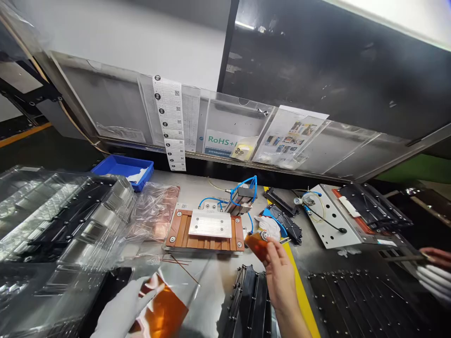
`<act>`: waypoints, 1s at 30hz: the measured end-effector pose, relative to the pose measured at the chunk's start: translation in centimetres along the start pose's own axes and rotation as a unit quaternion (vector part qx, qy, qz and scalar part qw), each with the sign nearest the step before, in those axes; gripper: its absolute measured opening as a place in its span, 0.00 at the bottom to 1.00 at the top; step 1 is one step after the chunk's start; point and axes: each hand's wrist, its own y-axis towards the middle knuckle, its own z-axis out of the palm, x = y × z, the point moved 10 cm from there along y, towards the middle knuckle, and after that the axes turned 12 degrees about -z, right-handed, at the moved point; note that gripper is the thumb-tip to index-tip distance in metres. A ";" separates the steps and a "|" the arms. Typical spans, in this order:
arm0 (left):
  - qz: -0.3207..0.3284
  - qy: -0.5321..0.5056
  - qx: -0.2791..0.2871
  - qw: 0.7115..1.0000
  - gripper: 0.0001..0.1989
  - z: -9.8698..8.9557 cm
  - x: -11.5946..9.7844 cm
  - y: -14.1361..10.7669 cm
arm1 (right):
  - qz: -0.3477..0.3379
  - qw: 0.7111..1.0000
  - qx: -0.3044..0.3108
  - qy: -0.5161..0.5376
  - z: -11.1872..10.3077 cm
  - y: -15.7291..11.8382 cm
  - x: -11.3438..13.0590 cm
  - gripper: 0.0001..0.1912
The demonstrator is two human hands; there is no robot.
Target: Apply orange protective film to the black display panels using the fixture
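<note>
"While I survey the surface (pixel 211 272), what does my right hand (pixel 280 270) show?"

"Fingertips pinching the small amber sheet (pixel 256 245), just beside the brown fixture (pixel 181 230)."

"And my left hand (pixel 120 303)?"

"White-gloved, gripping the larger amber sheet (pixel 168 311) by its edge, nearer me than the fixture."

Glossy amber sheet (pixel 169 307), left hand (pixel 123 305); small amber piece (pixel 257 246), right hand (pixel 279 272).

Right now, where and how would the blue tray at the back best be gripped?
Probably by the right-hand rim of the blue tray, coming from above and the right, fingers hooked over the wall. That raised edge looks unobstructed, while clear plastic trays crowd its near left side.
</note>
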 end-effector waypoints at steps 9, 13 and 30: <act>0.075 -0.217 0.223 0.948 0.14 -1.8 -13.1 -2.4 | 0.107 0.873 0.435 -0.193 10.5 -6.6 -4.4 0.17; 0.115 -0.171 0.252 0.946 0.15 -2.1 -16.8 -3.4 | 0.128 0.861 0.448 -0.204 11.4 -6.8 -5.3 0.12; -0.061 -0.294 0.244 0.922 0.22 -0.5 -13.0 7.1 | 0.248 0.925 0.270 -0.102 4.7 1.9 -10.1 0.25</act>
